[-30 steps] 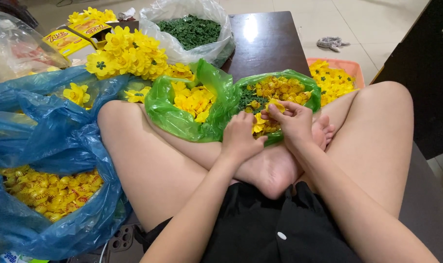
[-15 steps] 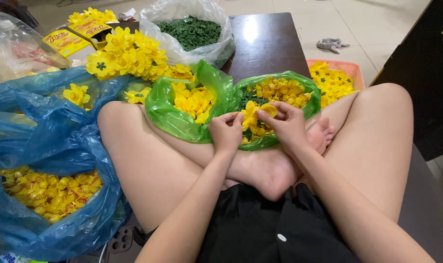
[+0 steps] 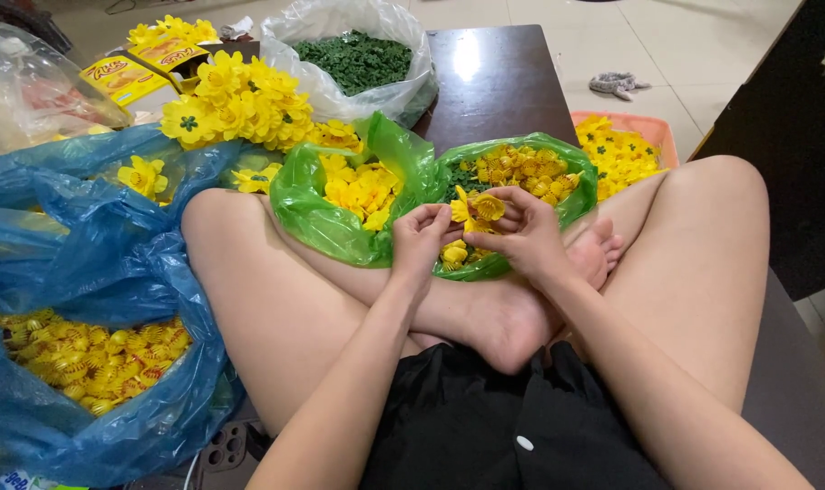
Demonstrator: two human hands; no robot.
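A yellow artificial flower point(image 3: 475, 209) sits pinched between the two hands, held just above the crossed legs and over the near edge of a green bag. The left hand point(image 3: 422, 238) is curled nearly closed, its fingertips meeting the flower's left side. The right hand point(image 3: 524, 238) is also closed around it, thumb and fingers gripping the petals from the right and from behind.

Directly under and just beyond the hands lies the green plastic bag of small yellow parts point(image 3: 521, 172), with some dark green bits showing at its left rim. Just left of the left hand is a second green bag point(image 3: 340, 195) filled with loose yellow petals. Farther out beyond that bag a heap of finished yellow flowers point(image 3: 240, 104) rests near a clear bag of dark green pieces point(image 3: 358, 59). Beyond the right hand, an orange tray point(image 3: 635, 145) holds more yellow flowers. Well to the left of the left hand, a large blue plastic bag point(image 3: 86, 272) spreads open with small yellow pieces inside. The dark wooden counter point(image 3: 499, 82) runs away beyond the green bags.
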